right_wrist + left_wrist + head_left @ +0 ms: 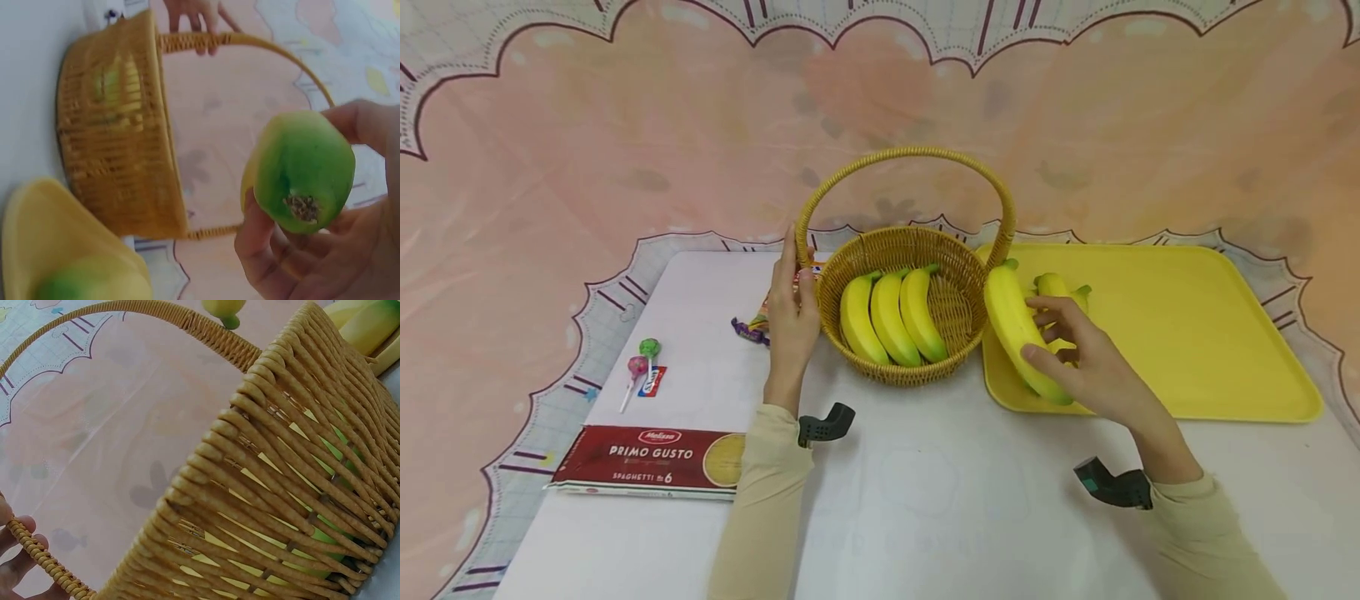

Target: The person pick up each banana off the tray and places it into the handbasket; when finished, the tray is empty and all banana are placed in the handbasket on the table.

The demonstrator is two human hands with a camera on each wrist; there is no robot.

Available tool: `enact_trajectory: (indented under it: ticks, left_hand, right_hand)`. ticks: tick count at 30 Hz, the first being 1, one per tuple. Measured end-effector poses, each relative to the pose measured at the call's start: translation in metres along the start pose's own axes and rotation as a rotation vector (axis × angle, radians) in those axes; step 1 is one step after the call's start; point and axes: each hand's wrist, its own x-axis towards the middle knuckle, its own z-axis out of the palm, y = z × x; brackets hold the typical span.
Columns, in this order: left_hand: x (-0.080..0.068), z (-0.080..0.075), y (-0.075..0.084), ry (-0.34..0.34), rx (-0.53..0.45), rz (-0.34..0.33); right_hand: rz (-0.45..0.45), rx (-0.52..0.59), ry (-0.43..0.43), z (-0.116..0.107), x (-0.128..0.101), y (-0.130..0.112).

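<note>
Left hand: my left hand [792, 312] holds the basket [901, 350] by the handle base, fingers on the weave.
Basket: wicker, round, three bananas [889, 317] inside.
Right hand: my right hand [1078, 362] grips a banana [1018, 329], yellow with green tips, above the yellow tray [1195, 333].
Hidden: wrappers [752, 327] behind my left hand, unclear.

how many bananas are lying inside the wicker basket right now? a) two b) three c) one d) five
b: the head view shows three bananas side by side in the wicker basket, while the right hand has its grip on another banana over the yellow tray.
</note>
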Motion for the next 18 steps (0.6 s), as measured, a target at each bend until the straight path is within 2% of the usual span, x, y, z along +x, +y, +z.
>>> enact_trajectory:
  ticks: [3,7,18]
  left_hand:
    - [0.000,0.000,0.000,-0.002,0.004,-0.004]
    - [0.001,0.000,0.001,-0.004,0.002,-0.006]
    - [0.000,0.000,0.000,-0.007,0.010,-0.011]
  right_hand:
    - [-0.007,0.003,-0.008,0.008,0.001,-0.004]
    - [-0.036,-0.013,-0.063,0.020,0.008,-0.009]
    - [-0.029,0.020,-0.102,0.060,0.061,-0.031]
